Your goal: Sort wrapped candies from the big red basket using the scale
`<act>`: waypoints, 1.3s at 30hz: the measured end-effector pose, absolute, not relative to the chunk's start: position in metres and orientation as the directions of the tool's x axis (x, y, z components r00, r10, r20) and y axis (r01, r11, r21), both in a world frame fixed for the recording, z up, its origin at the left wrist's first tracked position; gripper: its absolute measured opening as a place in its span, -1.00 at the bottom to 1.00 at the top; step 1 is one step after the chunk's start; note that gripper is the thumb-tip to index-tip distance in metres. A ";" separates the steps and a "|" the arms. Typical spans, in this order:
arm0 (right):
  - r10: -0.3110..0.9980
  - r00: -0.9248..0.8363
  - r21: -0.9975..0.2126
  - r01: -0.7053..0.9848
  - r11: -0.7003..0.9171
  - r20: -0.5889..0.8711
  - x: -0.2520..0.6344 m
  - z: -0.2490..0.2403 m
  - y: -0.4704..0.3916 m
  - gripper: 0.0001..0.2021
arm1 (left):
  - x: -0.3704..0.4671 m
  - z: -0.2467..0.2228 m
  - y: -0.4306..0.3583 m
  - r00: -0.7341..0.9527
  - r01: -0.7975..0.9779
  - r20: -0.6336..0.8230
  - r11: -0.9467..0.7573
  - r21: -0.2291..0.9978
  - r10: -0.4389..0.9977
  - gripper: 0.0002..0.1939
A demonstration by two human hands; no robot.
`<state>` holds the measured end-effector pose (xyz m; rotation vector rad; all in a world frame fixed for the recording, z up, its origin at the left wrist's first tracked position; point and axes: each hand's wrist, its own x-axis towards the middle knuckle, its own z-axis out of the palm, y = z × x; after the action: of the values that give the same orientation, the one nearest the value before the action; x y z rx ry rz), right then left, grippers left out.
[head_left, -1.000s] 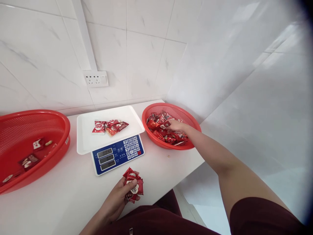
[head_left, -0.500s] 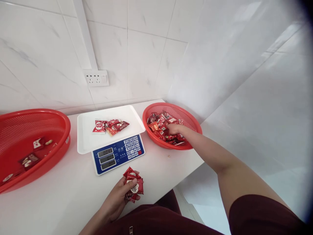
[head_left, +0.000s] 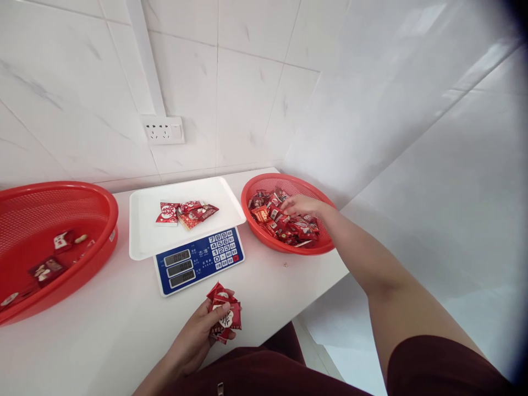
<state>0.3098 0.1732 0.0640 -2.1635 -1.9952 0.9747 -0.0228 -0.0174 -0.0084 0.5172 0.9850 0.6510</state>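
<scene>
My left hand (head_left: 197, 333) is closed round several small red snack packets (head_left: 227, 316), held low before the table's front edge. Over at the right, my right hand (head_left: 304, 205) is above the pile of red snack packets (head_left: 284, 223) in a red plastic basket (head_left: 258, 235). Its fingers are loosely stretched out at the top of the pile, with nothing visible in them. Several red packets (head_left: 198, 213) lie on the white tray (head_left: 145, 239) of a blue digital scale (head_left: 202, 261).
Another red basket (head_left: 97, 214) stands at the left with a few packets (head_left: 47, 269) inside. A tiny crumb (head_left: 285, 265) lies on the white table (head_left: 264, 286). Tiled walls close off the back and right; a socket (head_left: 163, 130) is above the scale.
My right hand has lifted out from among the packets and drawn slightly up and to the right. The left hand keeps its packets in nearly the same place.
</scene>
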 end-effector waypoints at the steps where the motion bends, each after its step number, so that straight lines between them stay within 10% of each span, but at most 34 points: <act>1: 0.917 -0.015 -0.469 0.863 -0.190 -0.398 0.310 0.068 0.172 -0.74 | -0.023 -0.008 -0.017 0.398 -0.260 -0.589 0.702 0.663 0.703 -0.53; 16: 0.980 -0.194 -0.866 0.497 0.054 -0.051 0.176 0.092 0.164 -0.85 | -0.023 -0.020 -0.018 0.476 -0.326 -0.514 0.686 0.651 0.714 -0.52; 26: 0.875 -0.396 -0.600 0.639 0.481 0.279 0.080 0.073 0.173 -0.75 | -0.024 -0.026 -0.019 0.486 -0.324 -0.467 0.648 0.689 0.739 -0.56; 39: 0.907 -0.390 -0.818 0.462 0.341 0.158 0.136 0.060 0.089 -0.70 | -0.027 -0.020 -0.015 0.502 -0.332 -0.485 0.677 0.657 0.717 -0.55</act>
<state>0.1363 0.0891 0.0604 -1.1935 -1.9901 0.9272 -0.0269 -0.0149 -0.0197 0.5283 0.8203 0.6699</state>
